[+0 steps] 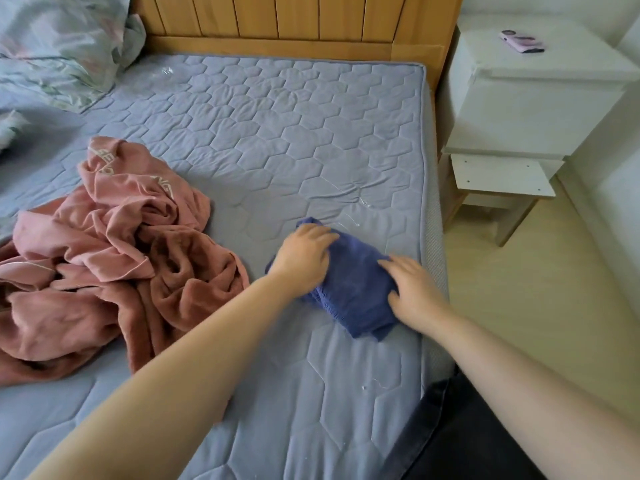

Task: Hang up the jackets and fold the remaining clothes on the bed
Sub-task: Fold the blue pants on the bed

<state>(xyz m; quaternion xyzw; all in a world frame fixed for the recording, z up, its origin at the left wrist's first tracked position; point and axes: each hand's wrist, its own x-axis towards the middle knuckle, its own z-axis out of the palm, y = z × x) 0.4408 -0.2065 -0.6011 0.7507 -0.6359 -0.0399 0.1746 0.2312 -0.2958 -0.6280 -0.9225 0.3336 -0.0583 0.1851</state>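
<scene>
Pressing on a small blue garment (356,289) near the right edge of the bed (277,133), the left hand (304,259) and right hand (412,289) lie flat, fingers spread wide, gripping nothing. A crumpled pink garment (121,258) lies heaped further left, apart from it.
</scene>
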